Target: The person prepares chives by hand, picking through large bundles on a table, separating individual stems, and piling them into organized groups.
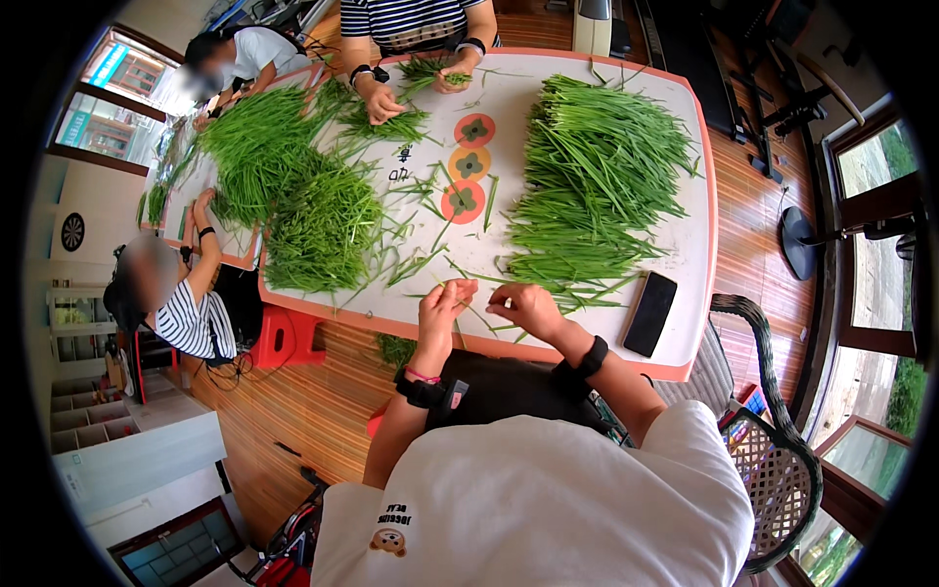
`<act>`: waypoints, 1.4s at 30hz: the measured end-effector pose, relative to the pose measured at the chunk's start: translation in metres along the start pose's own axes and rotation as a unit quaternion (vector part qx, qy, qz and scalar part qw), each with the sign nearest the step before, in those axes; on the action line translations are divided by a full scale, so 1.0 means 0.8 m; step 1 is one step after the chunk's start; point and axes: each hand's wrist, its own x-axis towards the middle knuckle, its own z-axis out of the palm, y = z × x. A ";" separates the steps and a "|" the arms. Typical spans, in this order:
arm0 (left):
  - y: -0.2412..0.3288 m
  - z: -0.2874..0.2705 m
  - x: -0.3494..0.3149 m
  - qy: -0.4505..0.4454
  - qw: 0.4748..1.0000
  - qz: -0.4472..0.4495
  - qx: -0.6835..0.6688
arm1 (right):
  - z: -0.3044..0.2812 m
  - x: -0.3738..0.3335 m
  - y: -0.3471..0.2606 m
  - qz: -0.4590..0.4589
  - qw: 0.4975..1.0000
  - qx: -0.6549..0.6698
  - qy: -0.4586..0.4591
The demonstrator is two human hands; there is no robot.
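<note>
Near the front edge of the table, my left hand [446, 303] is raised with its fingers drawn together. Thin green stalks lie around and under it, and whether one is in its fingers I cannot make out. My right hand [529, 309] faces it a short way off, fingertips curled into a pinch; what they hold, if anything, is too small to tell. Beyond my right hand spreads a large heap of long green garlic chives [602, 166]. Left of my hands stands a dense pile of chives [323, 225], with loose stalks [416, 264] scattered between the heaps.
A black phone [650, 313] lies at the table's [693, 284] right front. Across from me, a person's hands [386, 103] handle chives. Two more people sit at the left, by another chive heap [249, 147]. A red stool [286, 340] stands at the left, a wicker-backed chair [773, 479] at the right.
</note>
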 end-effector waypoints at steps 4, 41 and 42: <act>0.019 -0.025 -0.006 0.062 0.998 0.010 -0.016 | 0.002 -0.004 0.090 0.094 0.971 -0.211 0.058; 0.018 0.010 -0.057 -0.012 0.994 0.045 0.100 | 0.006 -0.011 -0.039 -0.099 0.995 -0.024 0.006; 0.024 0.019 -0.057 -0.018 0.992 0.052 0.111 | 0.009 -0.013 -0.038 -0.092 0.996 -0.022 -0.007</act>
